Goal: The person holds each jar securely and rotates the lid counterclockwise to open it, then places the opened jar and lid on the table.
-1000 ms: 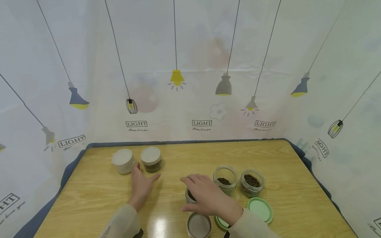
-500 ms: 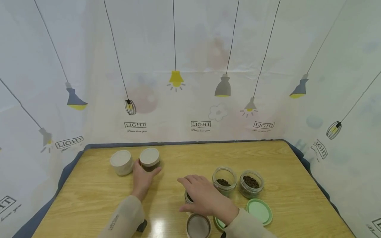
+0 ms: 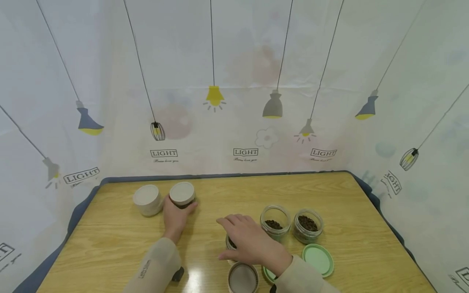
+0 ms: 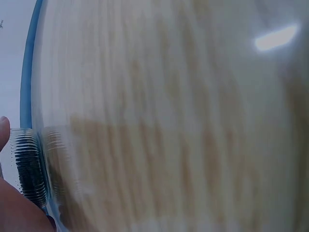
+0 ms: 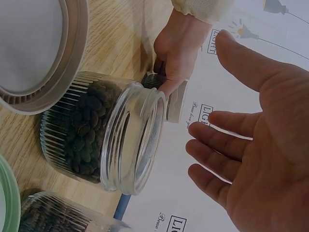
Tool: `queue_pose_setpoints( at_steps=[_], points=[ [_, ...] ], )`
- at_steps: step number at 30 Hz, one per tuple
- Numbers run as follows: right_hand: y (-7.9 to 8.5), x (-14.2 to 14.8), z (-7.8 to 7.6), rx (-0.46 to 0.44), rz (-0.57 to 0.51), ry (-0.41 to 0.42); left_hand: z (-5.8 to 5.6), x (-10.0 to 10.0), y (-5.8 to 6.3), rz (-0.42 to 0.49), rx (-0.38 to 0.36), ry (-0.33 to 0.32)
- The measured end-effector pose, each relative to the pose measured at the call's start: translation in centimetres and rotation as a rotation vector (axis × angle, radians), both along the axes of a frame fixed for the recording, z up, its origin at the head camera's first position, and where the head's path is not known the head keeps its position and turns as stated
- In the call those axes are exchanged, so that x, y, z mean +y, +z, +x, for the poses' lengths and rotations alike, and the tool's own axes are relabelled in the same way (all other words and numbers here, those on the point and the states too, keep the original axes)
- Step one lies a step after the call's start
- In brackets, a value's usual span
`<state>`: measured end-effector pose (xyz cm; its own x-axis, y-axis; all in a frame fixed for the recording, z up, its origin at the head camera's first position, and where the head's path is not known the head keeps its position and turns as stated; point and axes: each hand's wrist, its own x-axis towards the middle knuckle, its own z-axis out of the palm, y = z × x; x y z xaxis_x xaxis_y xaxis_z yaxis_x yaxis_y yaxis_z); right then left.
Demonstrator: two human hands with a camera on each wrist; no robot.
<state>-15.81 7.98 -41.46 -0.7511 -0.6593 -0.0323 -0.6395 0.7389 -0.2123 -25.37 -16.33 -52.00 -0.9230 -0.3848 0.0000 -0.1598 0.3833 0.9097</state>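
Note:
My left hand [image 3: 176, 217] grips a ribbed glass jar with a white lid [image 3: 182, 193] at the back left, thumb on its right side. Dark contents show through the jar's glass [image 4: 30, 166] in the left wrist view. Over an uncovered glass jar of dark seeds [image 5: 89, 128] hovers my right hand [image 3: 250, 240], its fingers spread and holding nothing. From the head view it hides most of that jar. A loose round lid [image 3: 243, 278], pale with a beige rim, lies just in front of that jar.
Another white-lidded jar [image 3: 147, 200] stands left of my left hand. To the right are two uncovered jars, one with few dark beans [image 3: 273, 224], one fuller [image 3: 307, 223]. Two green lids lie near them, one in plain sight [image 3: 318, 260], one partly under my right forearm.
My left hand has moved right from between the two white-lidded jars and now grips the right one. My right hand stays over the seed jar.

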Motion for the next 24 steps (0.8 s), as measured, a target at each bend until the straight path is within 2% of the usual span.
queue_pose_setpoints(
  at_steps=[11,21,24],
  points=[
    [-0.11,-0.2,-0.14,-0.009,-0.001,0.0,-0.03,-0.13,-0.06,-0.005,-0.002,0.019],
    [-0.08,-0.16,-0.36,-0.018,-0.011,-0.001,0.08,-0.53,0.03,-0.039,0.002,-0.001],
    [0.02,-0.18,-0.42,-0.019,-0.01,-0.006,0.22,-0.63,0.21,-0.035,0.016,-0.026]
  ],
)
